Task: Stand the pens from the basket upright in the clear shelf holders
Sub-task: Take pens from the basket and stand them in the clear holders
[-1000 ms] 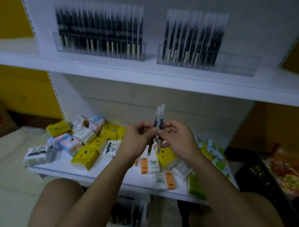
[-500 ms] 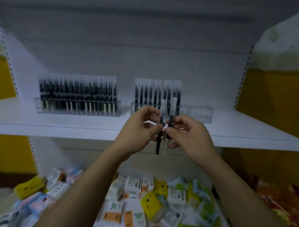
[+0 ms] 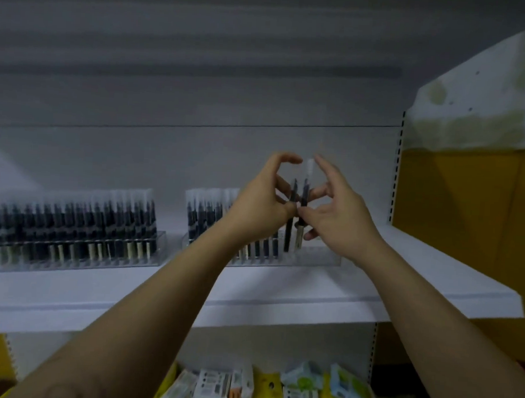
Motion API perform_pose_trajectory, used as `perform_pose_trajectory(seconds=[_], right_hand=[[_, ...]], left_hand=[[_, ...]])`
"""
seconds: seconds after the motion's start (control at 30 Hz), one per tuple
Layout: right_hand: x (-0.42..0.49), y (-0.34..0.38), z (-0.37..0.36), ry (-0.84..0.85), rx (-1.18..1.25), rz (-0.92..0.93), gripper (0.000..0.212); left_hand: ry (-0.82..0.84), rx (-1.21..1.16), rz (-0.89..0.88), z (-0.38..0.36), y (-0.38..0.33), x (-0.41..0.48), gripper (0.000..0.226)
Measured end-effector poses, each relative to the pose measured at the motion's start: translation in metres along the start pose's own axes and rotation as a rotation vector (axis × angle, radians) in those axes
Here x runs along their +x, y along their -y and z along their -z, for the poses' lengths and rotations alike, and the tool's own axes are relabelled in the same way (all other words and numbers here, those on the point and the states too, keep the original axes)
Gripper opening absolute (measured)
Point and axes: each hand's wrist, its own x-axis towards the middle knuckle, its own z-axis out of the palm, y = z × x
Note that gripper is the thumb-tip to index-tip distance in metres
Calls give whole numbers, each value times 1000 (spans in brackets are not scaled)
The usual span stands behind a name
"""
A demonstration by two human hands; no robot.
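We have both hands up over the upper shelf [image 3: 417, 283], whose white front lip runs below our wrists and whose right corner ends against the yellow side panel [image 3: 465, 213]. The left hand [image 3: 259, 204] pinches the left pen [image 3: 289, 233] between thumb and curled fingers, and the right hand [image 3: 337, 215] pinches the right pen [image 3: 304, 194] the same way, its upper fingers spread loose above. Both pens stand nearly upright, side by side, their lower ends at the right clear holder [image 3: 322, 258], just beside the last of the standing pens [image 3: 206, 217] in it. To the right of that row the holder is open clear plastic, and bare shelf runs on to the corner. The left holder [image 3: 72, 261] is packed with pens from end to end and sits well apart from our hands. Packets [image 3: 247, 387] on the lower shelf show only at the bottom edge. Half a second ago our hands hung lower, in front of the shelf lip, with the pen tips below it; now they are raised and further in, over the holder, and the view has tilted upward.
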Motion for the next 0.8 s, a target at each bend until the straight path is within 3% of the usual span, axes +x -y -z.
perform_pose_trajectory(seconds=[0.17, 0.27, 0.4, 0.63, 0.8], right_hand=[[38, -22, 8, -61, -22, 37, 72], [57, -39, 6, -96, 5, 28, 51], [77, -63, -2, -170, 19, 53, 41], [88, -84, -10, -261, 50, 144, 40], [90, -89, -14, -267, 54, 143, 42]], left_hand=[[-109, 96, -85, -9, 11, 40, 44], [-122, 153, -96, -15, 21, 57, 39], [-127, 275, -117, -20, 35, 73, 35], [-232, 546, -153, -20, 49, 82, 31], [-260, 558, -162, -21, 55, 84, 32]])
